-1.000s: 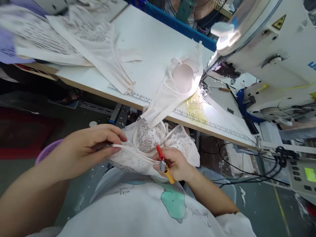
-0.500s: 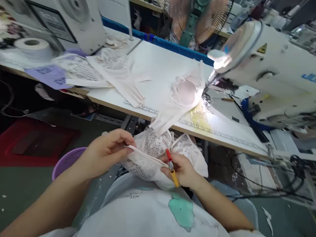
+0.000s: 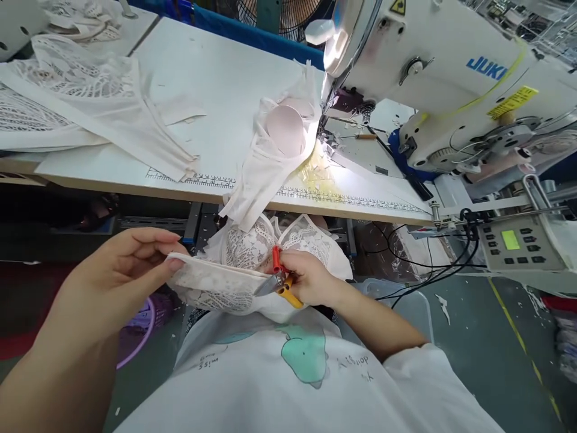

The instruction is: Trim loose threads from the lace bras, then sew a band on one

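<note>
While my left hand [image 3: 119, 270] pinches its firmer band, I judge the lace bra [image 3: 211, 285] light, limp, snag-prone; right hand [image 3: 311, 278] clasps thread snips [image 3: 276, 284].

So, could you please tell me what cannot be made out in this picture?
Head view:
Snips in the right hand: any thread between the blades is too small to see against the lace.
Basket: mostly hidden by the left arm; contents unseen.
Panel: screen readout too small to read.
Machine: right end cut off by the frame edge.
</note>
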`<action>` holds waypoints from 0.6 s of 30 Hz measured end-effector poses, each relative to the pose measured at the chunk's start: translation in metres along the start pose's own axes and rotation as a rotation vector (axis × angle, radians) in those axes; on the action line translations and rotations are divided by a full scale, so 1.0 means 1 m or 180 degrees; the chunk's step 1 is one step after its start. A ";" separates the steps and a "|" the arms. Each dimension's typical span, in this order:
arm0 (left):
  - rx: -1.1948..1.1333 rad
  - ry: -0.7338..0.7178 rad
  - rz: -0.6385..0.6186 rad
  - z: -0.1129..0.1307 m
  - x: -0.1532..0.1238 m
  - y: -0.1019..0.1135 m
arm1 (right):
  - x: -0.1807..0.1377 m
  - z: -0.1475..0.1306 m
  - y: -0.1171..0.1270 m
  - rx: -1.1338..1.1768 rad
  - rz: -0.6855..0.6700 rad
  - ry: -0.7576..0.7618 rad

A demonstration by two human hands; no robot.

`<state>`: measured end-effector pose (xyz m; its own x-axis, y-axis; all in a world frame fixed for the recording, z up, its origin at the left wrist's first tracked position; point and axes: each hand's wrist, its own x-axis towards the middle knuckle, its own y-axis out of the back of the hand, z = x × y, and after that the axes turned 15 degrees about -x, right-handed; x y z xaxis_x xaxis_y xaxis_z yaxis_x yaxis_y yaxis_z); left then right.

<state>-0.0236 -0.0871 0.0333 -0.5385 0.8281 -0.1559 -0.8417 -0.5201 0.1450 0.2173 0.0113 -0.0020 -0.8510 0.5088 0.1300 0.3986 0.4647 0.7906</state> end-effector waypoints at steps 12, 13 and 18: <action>-0.0444 -0.0725 -0.0264 0.007 -0.010 -0.001 | -0.010 0.007 0.012 -0.0769 0.0599 0.0502; -0.0398 -0.0777 -0.0241 0.007 -0.011 0.001 | -0.013 0.009 0.015 -0.0771 0.0498 0.0444; -0.0294 -0.0869 -0.0178 0.010 -0.010 0.010 | -0.032 0.022 0.035 -0.0412 0.0206 0.0099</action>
<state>-0.0258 -0.0986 0.0465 -0.4713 0.8752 0.1093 -0.8765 -0.4785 0.0520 0.2656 0.0275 0.0081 -0.8360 0.5109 0.2002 0.4074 0.3333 0.8503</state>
